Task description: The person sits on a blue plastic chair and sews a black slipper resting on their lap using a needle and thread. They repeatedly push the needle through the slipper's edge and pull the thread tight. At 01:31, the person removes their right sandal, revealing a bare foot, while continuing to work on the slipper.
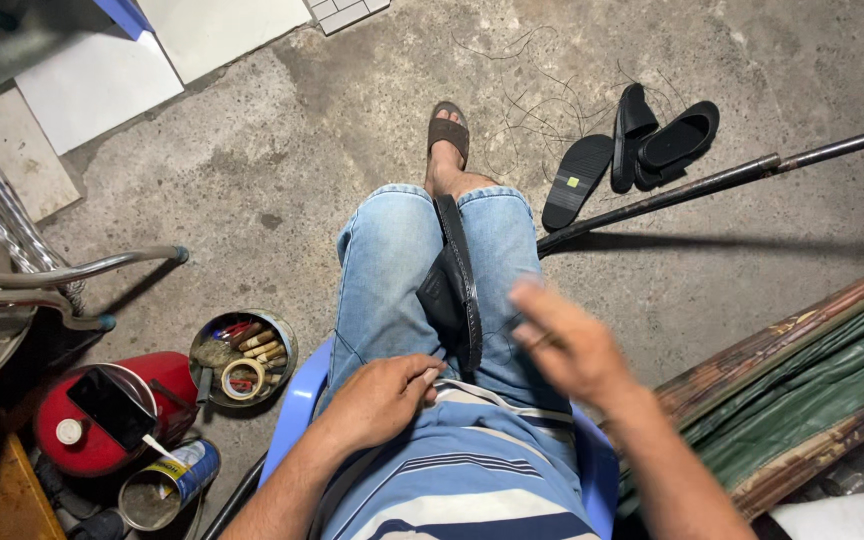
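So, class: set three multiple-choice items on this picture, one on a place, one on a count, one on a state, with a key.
1. Where does the black sandal lie?
A. on the person's lap
B. in the round tin
C. on the red canister

2. How many loose black sandals lie on the floor at upper right?
A. one
B. three
C. six

3. What is the right hand doing?
A. gripping the pole
B. open and blurred above the thigh, holding nothing
C. resting flat on the floor

Key: 1 A, it rests between the jeans-clad thighs, the left hand at its near end. 2 B, three lie beside the pole. 3 B, its fingers are spread and smeared.
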